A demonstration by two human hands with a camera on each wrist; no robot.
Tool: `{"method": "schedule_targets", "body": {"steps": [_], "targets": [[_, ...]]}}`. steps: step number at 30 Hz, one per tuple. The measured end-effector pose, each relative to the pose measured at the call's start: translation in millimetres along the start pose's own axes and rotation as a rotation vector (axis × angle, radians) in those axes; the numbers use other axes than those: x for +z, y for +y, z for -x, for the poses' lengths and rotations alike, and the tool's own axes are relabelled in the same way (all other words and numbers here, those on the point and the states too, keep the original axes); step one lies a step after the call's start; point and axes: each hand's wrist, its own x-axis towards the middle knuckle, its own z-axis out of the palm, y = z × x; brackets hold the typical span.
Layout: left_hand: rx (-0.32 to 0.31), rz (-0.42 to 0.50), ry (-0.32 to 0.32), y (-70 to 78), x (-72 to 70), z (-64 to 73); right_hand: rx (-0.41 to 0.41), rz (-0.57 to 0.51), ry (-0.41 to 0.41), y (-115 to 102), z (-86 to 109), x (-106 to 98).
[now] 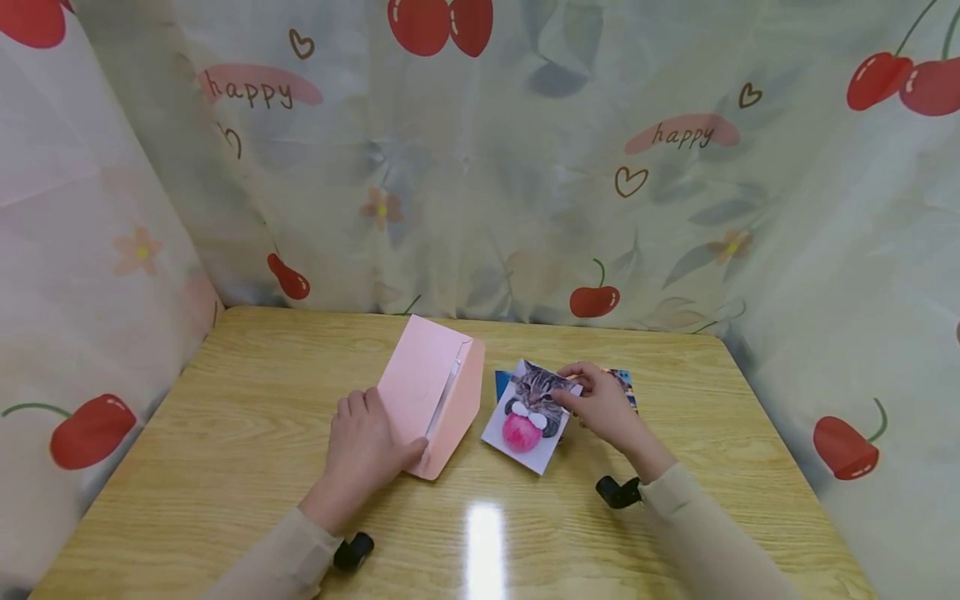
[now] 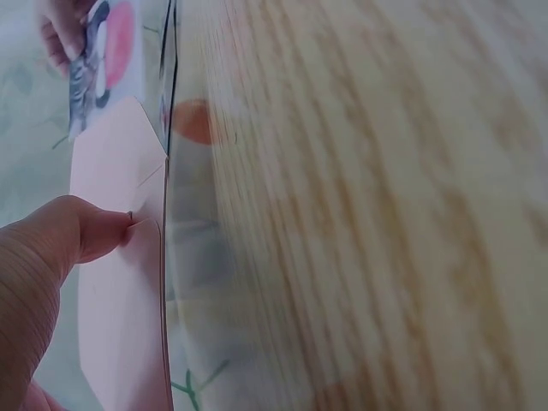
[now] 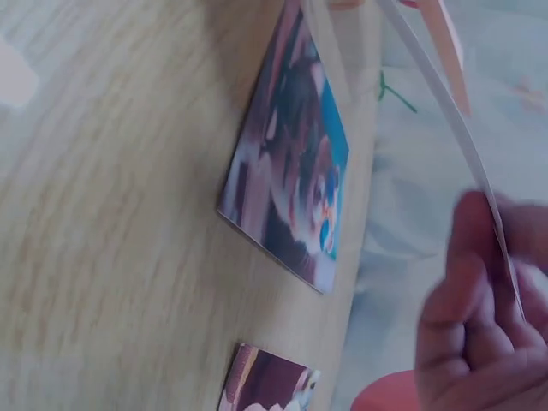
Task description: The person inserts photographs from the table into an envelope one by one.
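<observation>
My left hand (image 1: 367, 437) grips the lower left part of a pink envelope (image 1: 416, 375), fingers along its left edge and thumb at the opening. The envelope is tilted, its pointed flap (image 1: 462, 400) folded out to the right. In the left wrist view the thumb (image 2: 98, 231) presses by the slit of the envelope (image 2: 120, 317). A photo card of a cat with a pink pompom (image 1: 536, 387) is pinched at its upper right edge by my right hand (image 1: 603, 408). From the right wrist this card (image 3: 458, 128) shows edge-on, raised over the table.
Beneath the held card, a photo with a blue corner (image 1: 502, 383) lies on the wooden table (image 1: 247, 433). Another photo (image 1: 624, 385) lies to its right, partly behind my right hand. A patterned curtain (image 1: 465, 167) hangs along the back and both sides.
</observation>
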Motion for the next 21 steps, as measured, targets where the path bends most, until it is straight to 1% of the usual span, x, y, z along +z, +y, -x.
{"method": "schedule_targets", "body": {"steps": [4,6,8,11,15,17,21], "targets": [[0.003,-0.003,0.005,0.1,-0.1,0.4,-0.042,-0.092,0.114,-1.3,-3.2,-3.3],[0.007,-0.005,0.008,0.4,0.0,0.6,-0.067,-0.116,0.171,-2.3,-4.6,-3.6],[0.007,-0.006,0.011,0.4,-0.1,1.4,-0.074,-0.138,0.217,-4.7,-6.0,-3.0],[0.003,-0.006,0.01,0.8,-1.2,2.7,-0.075,-0.205,0.264,-10.4,-6.6,-0.6],[-0.01,-0.01,0.001,1.3,-2.0,4.4,-0.089,-0.291,0.3,-18.2,-7.2,4.2],[-0.012,-0.017,0.0,1.0,-1.9,5.0,-0.103,-0.308,0.324,-21.0,-7.9,6.0],[-0.01,-0.03,0.012,-0.5,-1.4,5.5,-0.116,-0.287,0.394,-24.3,-9.6,7.2]]}}
